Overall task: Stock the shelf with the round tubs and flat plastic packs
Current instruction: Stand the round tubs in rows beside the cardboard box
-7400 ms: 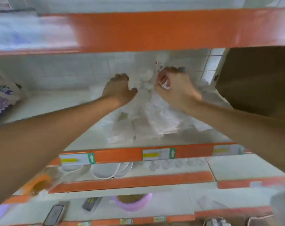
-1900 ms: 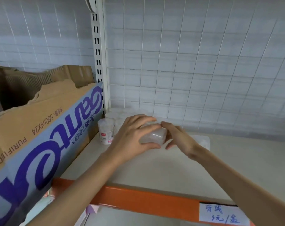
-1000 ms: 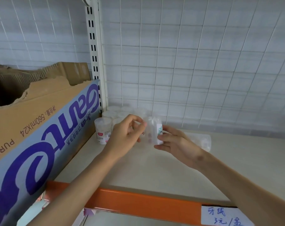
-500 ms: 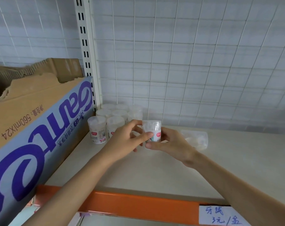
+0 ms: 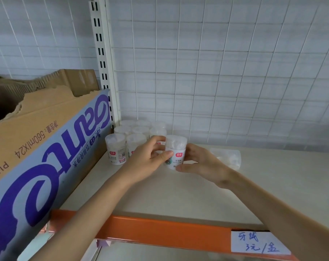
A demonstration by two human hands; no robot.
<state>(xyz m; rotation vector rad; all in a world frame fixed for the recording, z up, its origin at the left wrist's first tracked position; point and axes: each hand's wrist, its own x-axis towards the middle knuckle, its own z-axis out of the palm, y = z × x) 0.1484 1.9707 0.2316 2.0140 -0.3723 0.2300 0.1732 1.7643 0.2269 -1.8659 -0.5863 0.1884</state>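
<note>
A round clear tub (image 5: 176, 147) with a red-and-white label stands upright on the cream shelf (image 5: 178, 191), held from both sides. My left hand (image 5: 147, 161) grips its left side with thumb across the label. My right hand (image 5: 201, 162) grips its right side and base. Several like tubs (image 5: 116, 148) stand in rows at the back left corner, just left of the held tub. Another clear tub (image 5: 228, 157) lies on its side behind my right hand.
A large cardboard box (image 5: 37, 147) with purple lettering fills the left side next to the white slotted upright (image 5: 101, 59). A wire grid back panel (image 5: 225, 72) closes the rear. The orange front rail (image 5: 159, 232) carries a handwritten price tag (image 5: 258, 243).
Earlier my hands were in a lower shelf's pile of packs. Since then a tub held sideways over this shelf has been turned upright and set beside the rows.
</note>
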